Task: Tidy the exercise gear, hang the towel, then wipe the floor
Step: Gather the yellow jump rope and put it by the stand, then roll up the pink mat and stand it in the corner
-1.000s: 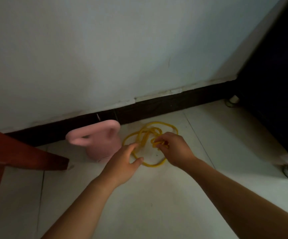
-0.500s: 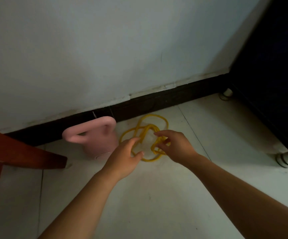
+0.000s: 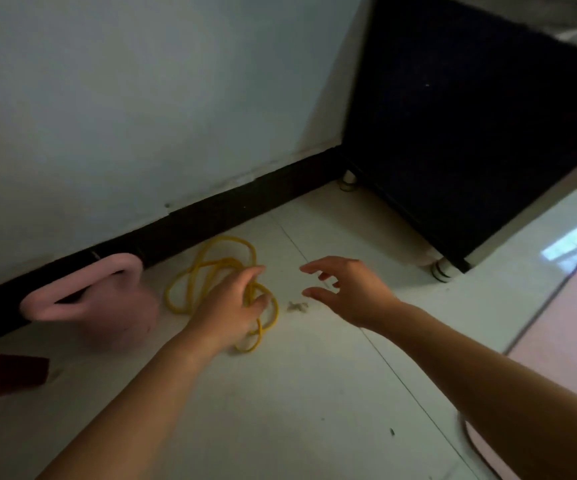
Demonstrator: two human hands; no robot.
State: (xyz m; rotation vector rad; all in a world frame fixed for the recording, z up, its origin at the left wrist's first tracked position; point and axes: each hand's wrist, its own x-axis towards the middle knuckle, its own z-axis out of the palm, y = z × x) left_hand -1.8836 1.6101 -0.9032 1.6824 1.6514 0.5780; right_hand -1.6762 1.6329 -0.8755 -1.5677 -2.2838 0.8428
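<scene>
Coiled cord (image 3: 224,261) on floor (image 3: 314,393) by skirting (image 3: 245,199), just right of kettlebell (image 3: 107,306), long axis wall-to-camera. Directly under left hand (image 3: 231,306), fingers curled round its strands. Spread, empty right hand (image 3: 346,289) just beside coil's right edge, not touching. Versus 0.5 s ago: released by right, taken over by left.

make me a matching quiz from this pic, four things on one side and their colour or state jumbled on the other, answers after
Things:
1. kettlebell
2. cord
3. right hand
4. cabinet

Descriptions:
a. yellow, looped on the floor
b. dark, standing on pale feet
c. pink, beside the black skirting
d. fingers spread, holding nothing

Pairs: 1-c, 2-a, 3-d, 4-b
</scene>
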